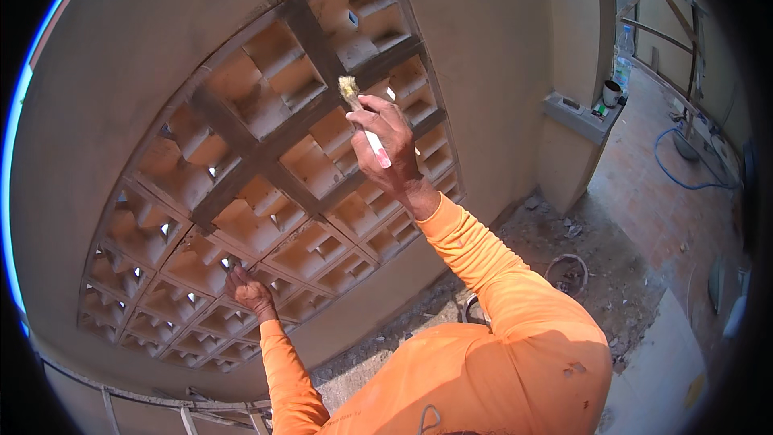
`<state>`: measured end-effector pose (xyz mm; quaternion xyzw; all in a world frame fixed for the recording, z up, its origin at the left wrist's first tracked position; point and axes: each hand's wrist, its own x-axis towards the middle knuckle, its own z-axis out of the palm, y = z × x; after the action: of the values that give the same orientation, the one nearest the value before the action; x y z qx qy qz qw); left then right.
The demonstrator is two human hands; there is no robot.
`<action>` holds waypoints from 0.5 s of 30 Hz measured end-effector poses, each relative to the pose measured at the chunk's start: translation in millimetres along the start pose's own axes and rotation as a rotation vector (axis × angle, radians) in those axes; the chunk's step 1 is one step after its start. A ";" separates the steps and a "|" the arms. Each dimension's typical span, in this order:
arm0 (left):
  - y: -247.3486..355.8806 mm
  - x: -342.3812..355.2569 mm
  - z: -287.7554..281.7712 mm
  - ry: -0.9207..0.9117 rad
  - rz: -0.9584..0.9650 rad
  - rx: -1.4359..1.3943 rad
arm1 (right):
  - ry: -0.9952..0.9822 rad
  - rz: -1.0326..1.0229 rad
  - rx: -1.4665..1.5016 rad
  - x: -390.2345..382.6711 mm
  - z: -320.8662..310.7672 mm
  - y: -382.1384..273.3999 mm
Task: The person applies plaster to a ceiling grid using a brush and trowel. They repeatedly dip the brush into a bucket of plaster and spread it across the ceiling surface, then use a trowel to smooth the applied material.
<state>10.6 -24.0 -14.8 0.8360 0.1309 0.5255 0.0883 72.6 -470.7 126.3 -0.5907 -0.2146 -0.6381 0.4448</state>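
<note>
A lattice of ventilation blocks [281, 246] with square recesses and small openings is set in the plastered wall; some of its upper bars carry dark grey. My right hand [385, 137] is closed round a small brush [374, 145] with a white handle, its pale yellowish bristles raised in front of a dark bar near the upper middle. Whether the bristles touch the bar I cannot tell. Lower left, my left hand [251, 294] has its fingers curled on the edge of a block in the lattice. Both forearms are in orange sleeves.
At the right, a ledge [576, 117] holds a plastic bottle [623, 60], a cup [611, 93] and small items. Beyond are a metal frame [656, 16], a blue hose [676, 177] and a walkway [644, 217]. Rubble [547, 225] and coiled rings lie below. Bars [109, 411] show at lower left.
</note>
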 end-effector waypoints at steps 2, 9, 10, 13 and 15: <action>-0.2 -2.5 -4.7 -0.029 0.013 0.013 | 0.180 0.041 -0.123 24.6 -3.2 26.4; 0.6 -0.1 -5.1 -0.028 0.050 0.045 | -0.082 -0.039 -0.075 8.2 16.3 -13.9; -0.7 0.7 -5.1 -0.016 0.055 0.036 | -0.171 -0.066 0.038 4.9 15.5 -23.6; -3.0 0.6 -3.6 -0.011 0.058 0.035 | -0.388 -0.109 0.243 32.0 -6.7 -18.2; -4.9 -1.7 -3.3 0.031 0.095 0.015 | -0.660 0.025 0.348 72.7 -27.5 0.5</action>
<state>6.3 -19.9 -16.2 0.8337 0.0962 0.5411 0.0550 64.3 -515.8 189.1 -0.6828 -0.4447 -0.3616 0.4532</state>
